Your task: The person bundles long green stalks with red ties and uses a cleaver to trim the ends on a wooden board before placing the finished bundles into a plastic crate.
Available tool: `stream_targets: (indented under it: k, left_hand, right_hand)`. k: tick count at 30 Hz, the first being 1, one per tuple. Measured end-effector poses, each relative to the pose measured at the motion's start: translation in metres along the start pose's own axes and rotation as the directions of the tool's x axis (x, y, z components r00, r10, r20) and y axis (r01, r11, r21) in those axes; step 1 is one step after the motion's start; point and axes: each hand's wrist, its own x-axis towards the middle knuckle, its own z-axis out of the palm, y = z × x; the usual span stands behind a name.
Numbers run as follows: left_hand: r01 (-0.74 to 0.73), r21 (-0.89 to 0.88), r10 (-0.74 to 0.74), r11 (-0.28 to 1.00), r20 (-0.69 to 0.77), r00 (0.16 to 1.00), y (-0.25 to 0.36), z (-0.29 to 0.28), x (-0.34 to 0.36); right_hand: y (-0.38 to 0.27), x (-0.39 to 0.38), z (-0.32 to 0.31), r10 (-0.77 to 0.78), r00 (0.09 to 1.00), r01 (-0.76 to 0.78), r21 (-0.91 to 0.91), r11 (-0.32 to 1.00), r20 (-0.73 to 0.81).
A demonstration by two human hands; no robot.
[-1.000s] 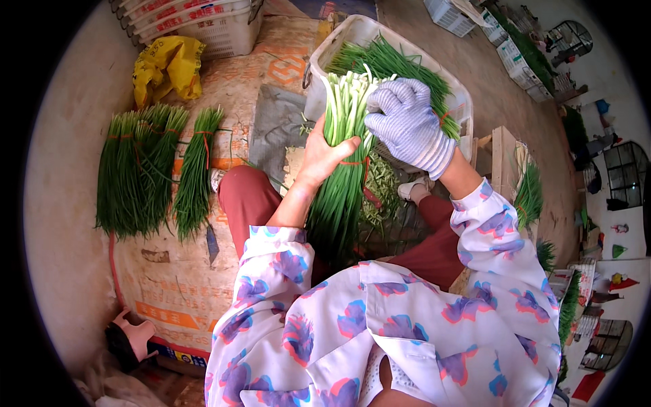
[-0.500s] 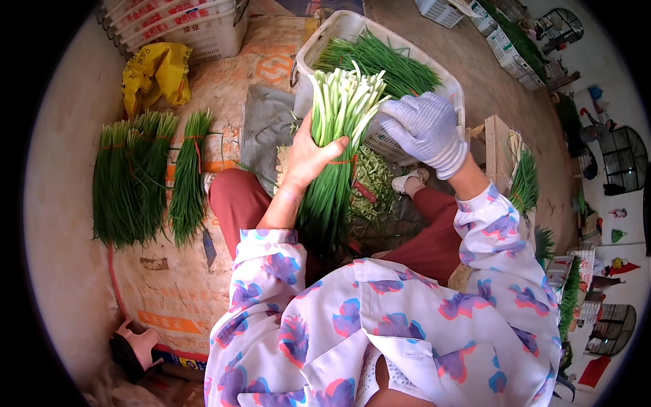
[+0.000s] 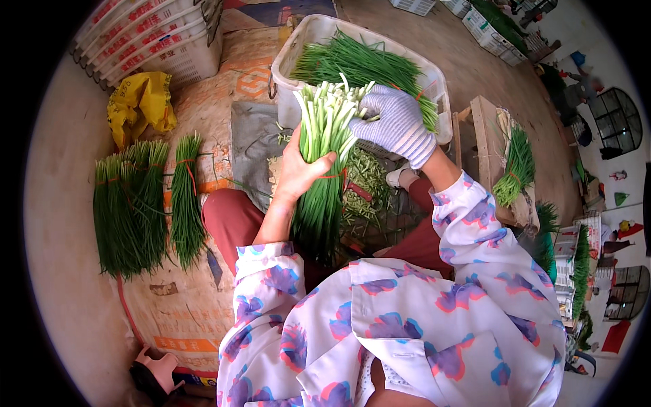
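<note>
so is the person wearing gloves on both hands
No, the right hand wears a striped glove, while the left hand gripping the green bundle is bare.

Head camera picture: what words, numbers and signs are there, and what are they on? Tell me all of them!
I won't copy words out, but here's where the printing is.
Stacked white crates: red printing.
Yellow bag: dark printing, creased.
Brown floor sheet: orange printing, partly faded.
Far white crates: any marks are too small to read.
</note>
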Motion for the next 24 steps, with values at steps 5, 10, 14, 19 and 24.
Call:
stream_targets:
  k: [5, 10, 14, 19, 24]
  left_hand:
    - [0.025, -0.119, -0.023, 0.993, 0.019, 1.0, -0.014, -0.009, 0.002]
    - [-0.002, -0.053, 0.005, 0.999, 0.052, 0.999, -0.008, 0.002, -0.001]
    - [0.024, 0.001, -0.024, 1.0, 0.036, 0.999, -0.003, 0.002, -0.003]
    - [-0.006, 0.108, 0.006, 0.994, -0.001, 1.0, -0.004, 0.005, -0.002]
    - [-0.043, 0.218, 0.044, 0.975, 0.001, 0.999, -0.002, 0.01, -0.003]
  right_hand:
    - [0.015, -0.001, 0.009, 0.043, 0.992, -0.023, 0.159, 0.987, -0.12]
    - [0.057, -0.003, -0.017, 0.133, 0.943, -0.172, -0.106, 0.979, -0.305]
    - [0.017, -0.012, -0.013, 0.126, 0.965, -0.056, 0.291, 0.955, -0.229]
    - [0.005, -0.021, 0.003, 0.156, 0.988, -0.157, 0.058, 0.986, 0.022]
    - [0.026, -0.023, 0.003, 0.258, 0.935, -0.319, 0.261, 0.911, 0.244]
